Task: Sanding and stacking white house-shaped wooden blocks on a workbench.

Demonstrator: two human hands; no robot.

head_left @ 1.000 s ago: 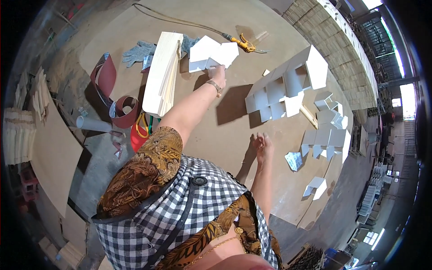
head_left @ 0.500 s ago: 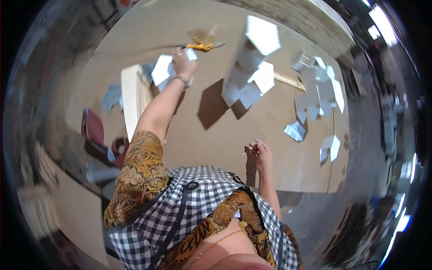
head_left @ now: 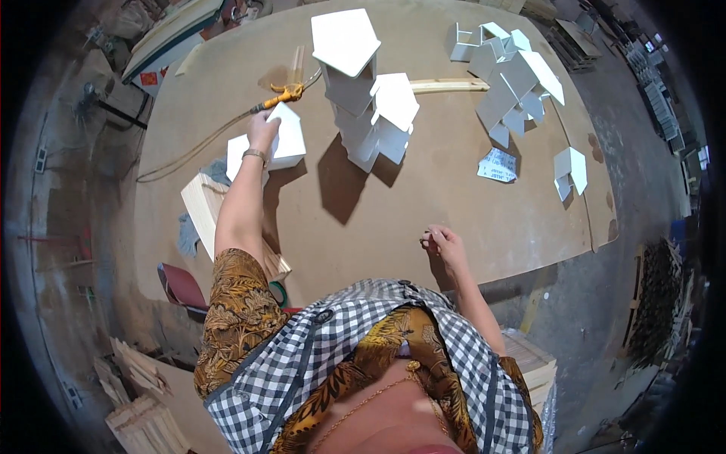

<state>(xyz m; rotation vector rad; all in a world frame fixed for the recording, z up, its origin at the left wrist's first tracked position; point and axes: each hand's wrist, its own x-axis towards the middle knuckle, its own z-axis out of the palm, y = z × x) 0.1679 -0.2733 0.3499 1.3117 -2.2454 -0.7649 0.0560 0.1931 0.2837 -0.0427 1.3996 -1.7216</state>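
Observation:
My left hand (head_left: 262,130) reaches far over the brown board table (head_left: 378,219) and grips the top of a white house-shaped box (head_left: 286,142). That box rests on a pale wooden block (head_left: 203,203). Just beyond the hand lies an orange tool (head_left: 284,94) with a hose. My right hand (head_left: 445,244) rests near the table's front edge with its fingers curled; whether it holds anything small I cannot tell. A stack of white house-shaped boxes (head_left: 363,91) stands in the middle of the table, right of my left hand.
More white house-shaped pieces (head_left: 518,79) are grouped at the far right, with one small one (head_left: 569,170) apart. A printed paper scrap (head_left: 497,164) lies between them. A wooden strip (head_left: 446,85) lies behind the stack. Stacked wood (head_left: 144,424) lies on the floor at left.
My head has turned, so the table sits differently in view. My left hand stays on the white box and my right hand stays by the front edge.

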